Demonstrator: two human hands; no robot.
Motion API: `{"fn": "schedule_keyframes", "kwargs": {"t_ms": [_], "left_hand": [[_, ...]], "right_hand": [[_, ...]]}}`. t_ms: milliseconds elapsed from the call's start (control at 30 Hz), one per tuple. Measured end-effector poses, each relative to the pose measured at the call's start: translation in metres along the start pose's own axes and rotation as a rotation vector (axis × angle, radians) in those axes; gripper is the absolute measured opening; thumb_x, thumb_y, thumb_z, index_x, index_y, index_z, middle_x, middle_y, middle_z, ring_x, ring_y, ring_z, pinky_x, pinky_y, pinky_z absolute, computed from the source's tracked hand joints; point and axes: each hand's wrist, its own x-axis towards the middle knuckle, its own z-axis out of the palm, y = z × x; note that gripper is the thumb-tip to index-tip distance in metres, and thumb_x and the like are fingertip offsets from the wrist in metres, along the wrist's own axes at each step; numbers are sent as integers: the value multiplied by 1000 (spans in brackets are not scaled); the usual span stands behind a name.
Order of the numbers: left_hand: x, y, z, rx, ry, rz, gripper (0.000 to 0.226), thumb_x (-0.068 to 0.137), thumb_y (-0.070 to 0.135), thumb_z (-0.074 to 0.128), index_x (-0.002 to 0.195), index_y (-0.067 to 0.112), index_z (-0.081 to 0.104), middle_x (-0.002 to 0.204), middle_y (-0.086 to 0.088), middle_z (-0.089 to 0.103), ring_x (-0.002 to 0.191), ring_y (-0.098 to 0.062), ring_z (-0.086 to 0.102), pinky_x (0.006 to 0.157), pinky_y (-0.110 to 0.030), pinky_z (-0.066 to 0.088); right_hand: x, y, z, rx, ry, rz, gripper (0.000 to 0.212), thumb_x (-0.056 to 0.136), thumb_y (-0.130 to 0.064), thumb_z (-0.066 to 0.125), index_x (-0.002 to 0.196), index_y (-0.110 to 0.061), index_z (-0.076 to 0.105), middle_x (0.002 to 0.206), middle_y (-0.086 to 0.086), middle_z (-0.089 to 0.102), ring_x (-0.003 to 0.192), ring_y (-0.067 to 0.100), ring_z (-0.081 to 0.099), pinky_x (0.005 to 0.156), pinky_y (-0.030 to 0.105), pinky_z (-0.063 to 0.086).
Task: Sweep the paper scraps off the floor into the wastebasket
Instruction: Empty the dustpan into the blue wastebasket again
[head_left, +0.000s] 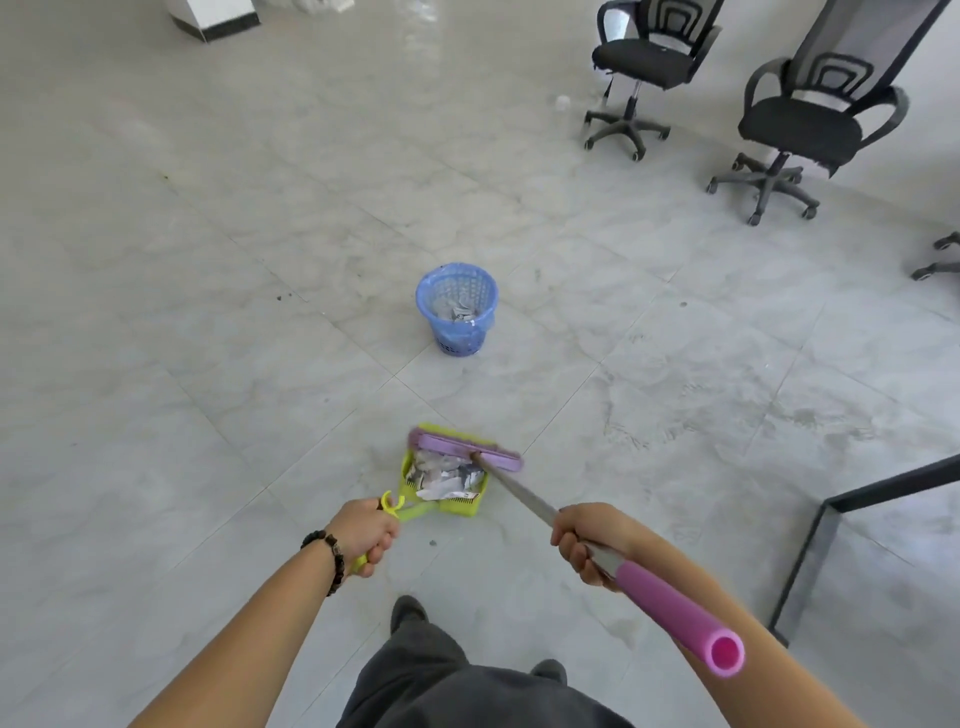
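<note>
My left hand (363, 535) grips the handle of a lime-green dustpan (465, 508) that sits on the tiled floor in front of my feet. Paper scraps (444, 475) fill the pan. My right hand (589, 543) grips the metal shaft of a broom with a pink grip end. The broom's purple head (462, 448) lies across the far mouth of the dustpan. A blue mesh wastebasket (457, 309) stands upright about one tile beyond, with some paper inside it.
Two black office chairs (641, 67) (800, 130) stand at the back right. A black metal table frame (831, 525) is at the right, close to my right arm. A white pillar base (213, 15) sits at the far left.
</note>
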Motion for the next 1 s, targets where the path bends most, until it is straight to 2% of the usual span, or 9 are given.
{"fn": "schedule_keyframes", "kwargs": {"t_ms": [100, 267, 367, 433, 500, 567, 633, 867, 1000], "left_hand": [[-17, 21, 4, -55, 57, 96, 26, 84, -3, 48, 102, 13, 59, 56, -2, 39, 39, -14, 29, 42, -17, 24], [-33, 73, -15, -70, 135, 249, 33, 87, -2, 49, 104, 24, 61, 59, -3, 38, 39, -14, 28, 43, -19, 23], [-22, 114, -38, -45, 173, 321, 34, 85, -2, 49, 106, 22, 61, 59, -4, 37, 40, -16, 28, 44, -20, 23], [-8, 144, -54, -24, 188, 358, 29, 84, -3, 48, 101, 18, 59, 61, -5, 36, 41, -17, 27, 45, -20, 22], [11, 173, -68, 4, 191, 389, 31, 84, -3, 47, 102, 19, 58, 63, -6, 36, 42, -17, 27, 45, -20, 23], [33, 199, -84, 47, 169, 408, 33, 84, -2, 45, 102, 22, 57, 65, -6, 36, 43, -17, 27, 45, -20, 22], [56, 221, -100, 94, 149, 415, 34, 85, -1, 44, 103, 24, 57, 65, -6, 35, 44, -17, 27, 44, -19, 22], [120, 285, -134, 266, 125, 405, 24, 77, 1, 40, 94, 9, 55, 64, -6, 32, 44, -19, 25, 44, -20, 23], [133, 310, -134, 363, 139, 434, 36, 78, 3, 40, 107, 11, 60, 64, -5, 37, 49, -22, 28, 43, -20, 25]], "right_hand": [[-16, -13, -11, -23, -13, -131, 18, 87, 0, 47, 91, -18, 44, 46, -5, 39, 32, 6, 33, 32, 14, 27], [-39, -58, -19, 1, -41, -326, 26, 86, 4, 46, 78, -20, 41, 51, -3, 35, 33, 7, 30, 31, 13, 25], [-40, -92, -13, 16, -49, -399, 23, 87, 3, 45, 94, -19, 45, 51, -3, 35, 34, 8, 30, 31, 14, 25], [-35, -119, -4, 27, -35, -443, 32, 87, 3, 46, 107, -22, 48, 50, -3, 36, 34, 8, 30, 31, 15, 26], [-28, -148, 8, 49, -22, -460, 31, 87, 3, 46, 107, -21, 49, 51, -3, 36, 35, 8, 30, 31, 15, 26], [-21, -179, 21, 72, -23, -456, 23, 87, 3, 47, 93, -19, 45, 52, -3, 35, 35, 8, 30, 31, 14, 25], [-14, -211, 32, 102, -5, -446, 25, 86, 3, 47, 86, -21, 41, 53, -3, 33, 35, 7, 30, 31, 14, 24], [-2, -278, 53, 200, 48, -398, 27, 89, 3, 46, 96, -22, 42, 52, -4, 32, 34, 7, 29, 31, 14, 24], [3, -293, 45, 205, 63, -381, 27, 89, 4, 46, 98, -21, 42, 52, -3, 33, 34, 7, 29, 30, 15, 24]]}}
